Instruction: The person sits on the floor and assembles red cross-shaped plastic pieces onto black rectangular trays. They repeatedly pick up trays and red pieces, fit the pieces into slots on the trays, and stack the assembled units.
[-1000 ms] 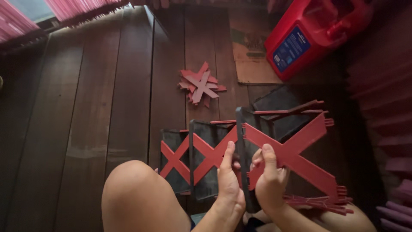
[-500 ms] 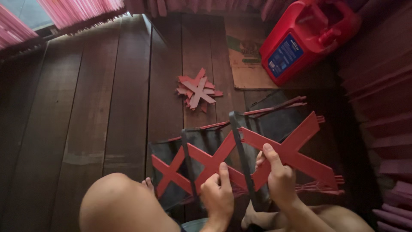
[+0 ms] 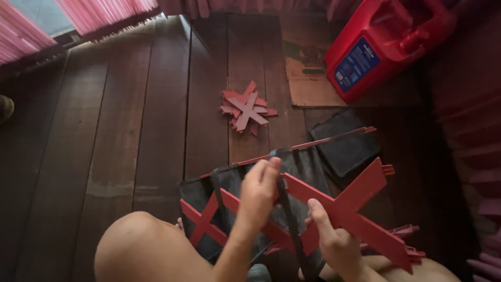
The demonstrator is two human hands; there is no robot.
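Hands work at a rack [image 3: 250, 209] of dark flat panels braced by red X-shaped cross-pieces, which stands on the wooden floor [image 3: 120, 130] just in front of the person's bare knee [image 3: 146, 250]. The panels look matte and slightly rough, like thick dark board, set upright in a row with thin red strips running along their top edges.

The left hand [image 3: 258, 193] reaches up over the rack, its fingers [image 3: 269, 169] curled together and pinching the top edge of a dark upright panel [image 3: 286, 203] near the middle. The right hand [image 3: 334, 237] sits lower, with its thumb laid flat on the face of a red cross [image 3: 349, 209] and the other fingers wrapped behind it, gripping where the arms meet. That cross is smooth and flat, with notched tabs at the tips of its arms, and it leans outward at the right end of the rack. A smaller red cross [image 3: 206, 222] shows at the left end, against the dark panels.

Farther off on the floor lies a loose pile of crosses [image 3: 247, 111], paler red, fanned into a star shape. A flat dark slab [image 3: 344, 141] rests to the right of the rack, partly behind it. Beyond that a sheet of brown cardboard [image 3: 305, 78] lies on the planks, with a glossy red plastic jug [image 3: 386, 42] bearing a blue label resting on its right side. The planks are long, dark and worn.
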